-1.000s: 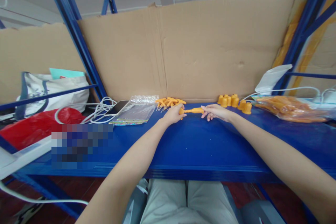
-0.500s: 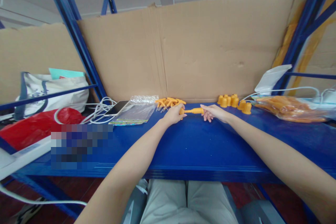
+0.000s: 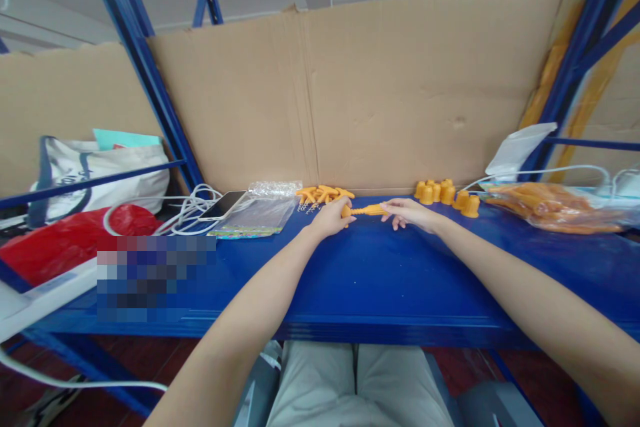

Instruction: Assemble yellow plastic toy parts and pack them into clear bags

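Just above the blue tabletop, an orange plastic corkscrew stretches sideways between my hands. It has a thin ribbed shaft on the left and a thicker grooved body on the right. My left hand is closed round its handle end, which the fingers mostly cover. With thumb and fingertips my right hand grips the end of the thicker body, its other fingers hanging loosely below. Behind my left hand lies a group of orange handles with metal spirals. Several orange bell-shaped caps stand beyond my right hand.
A clear bag of orange parts lies on the right of the blue table. On the left are a phone, a plastic sleeve, white cables and a red bag. Cardboard walls off the back.
My right hand's fingers have shifted slightly on the corkscrew's thicker body, reaching a little further left. My left hand stays in place.
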`<action>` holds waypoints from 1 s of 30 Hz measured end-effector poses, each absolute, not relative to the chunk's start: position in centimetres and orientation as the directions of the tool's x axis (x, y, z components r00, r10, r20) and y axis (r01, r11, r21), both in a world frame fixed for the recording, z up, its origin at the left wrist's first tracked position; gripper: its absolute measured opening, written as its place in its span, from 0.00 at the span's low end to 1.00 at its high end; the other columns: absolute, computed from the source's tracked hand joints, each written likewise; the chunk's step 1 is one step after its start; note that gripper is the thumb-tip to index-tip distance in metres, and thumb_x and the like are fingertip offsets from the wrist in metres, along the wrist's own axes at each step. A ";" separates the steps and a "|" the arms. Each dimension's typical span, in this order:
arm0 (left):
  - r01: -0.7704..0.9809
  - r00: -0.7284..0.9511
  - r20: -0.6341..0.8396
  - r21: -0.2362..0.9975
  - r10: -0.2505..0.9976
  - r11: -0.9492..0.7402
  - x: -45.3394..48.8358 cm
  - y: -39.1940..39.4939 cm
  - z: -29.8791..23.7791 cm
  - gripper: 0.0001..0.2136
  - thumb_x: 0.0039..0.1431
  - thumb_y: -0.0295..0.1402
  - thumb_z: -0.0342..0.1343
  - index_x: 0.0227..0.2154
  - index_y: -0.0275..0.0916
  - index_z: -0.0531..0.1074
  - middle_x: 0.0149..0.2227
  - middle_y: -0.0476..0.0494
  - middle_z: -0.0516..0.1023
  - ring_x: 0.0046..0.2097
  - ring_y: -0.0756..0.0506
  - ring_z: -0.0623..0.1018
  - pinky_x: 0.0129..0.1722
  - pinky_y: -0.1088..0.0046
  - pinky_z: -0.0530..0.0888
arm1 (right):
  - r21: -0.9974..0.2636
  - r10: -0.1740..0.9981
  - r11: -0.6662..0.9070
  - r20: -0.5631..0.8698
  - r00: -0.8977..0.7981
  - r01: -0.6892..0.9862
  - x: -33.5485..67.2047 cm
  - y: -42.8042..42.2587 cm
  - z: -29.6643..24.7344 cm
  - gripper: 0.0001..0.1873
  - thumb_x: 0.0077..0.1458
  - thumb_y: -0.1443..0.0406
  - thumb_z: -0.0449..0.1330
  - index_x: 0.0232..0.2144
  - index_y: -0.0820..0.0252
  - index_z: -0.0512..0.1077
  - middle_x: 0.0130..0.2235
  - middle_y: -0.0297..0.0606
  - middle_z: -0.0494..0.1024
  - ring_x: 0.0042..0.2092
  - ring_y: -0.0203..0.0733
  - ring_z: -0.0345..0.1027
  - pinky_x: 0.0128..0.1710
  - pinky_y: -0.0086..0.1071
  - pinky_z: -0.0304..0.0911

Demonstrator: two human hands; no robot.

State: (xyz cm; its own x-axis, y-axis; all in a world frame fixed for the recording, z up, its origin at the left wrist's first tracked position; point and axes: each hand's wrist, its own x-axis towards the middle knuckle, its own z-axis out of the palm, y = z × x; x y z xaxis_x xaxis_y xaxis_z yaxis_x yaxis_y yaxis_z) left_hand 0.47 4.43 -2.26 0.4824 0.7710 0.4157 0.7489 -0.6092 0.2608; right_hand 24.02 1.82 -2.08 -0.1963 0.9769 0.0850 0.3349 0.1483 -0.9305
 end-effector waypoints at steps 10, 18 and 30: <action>0.718 0.501 0.427 0.280 0.753 -0.637 0.4 4.5 -2.3 0.12 0.55 0.32 0.60 0.41 0.40 0.68 0.39 0.46 0.75 0.39 0.44 0.76 0.44 0.66 0.71 | -0.923 0.971 0.170 0.098 -0.217 0.344 24.4 2.3 -2.4 0.15 0.53 0.57 0.64 0.38 0.62 0.74 0.32 0.40 0.80 0.22 0.28 0.66 0.16 0.20 0.55; 0.733 0.496 0.414 0.272 0.763 -0.623 0.6 4.6 -2.1 0.12 0.54 0.30 0.60 0.42 0.39 0.68 0.42 0.43 0.76 0.41 0.43 0.77 0.47 0.63 0.72 | -0.931 0.973 0.158 0.089 -0.215 0.329 24.5 2.6 -2.5 0.15 0.53 0.57 0.65 0.38 0.63 0.74 0.34 0.41 0.80 0.22 0.28 0.66 0.16 0.20 0.56; 0.775 0.464 0.411 0.242 0.785 -0.585 0.7 4.6 -2.1 0.13 0.55 0.31 0.60 0.43 0.41 0.69 0.44 0.44 0.76 0.46 0.42 0.77 0.47 0.64 0.72 | -0.939 0.980 0.146 0.094 -0.178 0.312 24.1 2.1 -2.2 0.10 0.54 0.61 0.65 0.35 0.62 0.73 0.31 0.38 0.79 0.21 0.28 0.65 0.16 0.20 0.55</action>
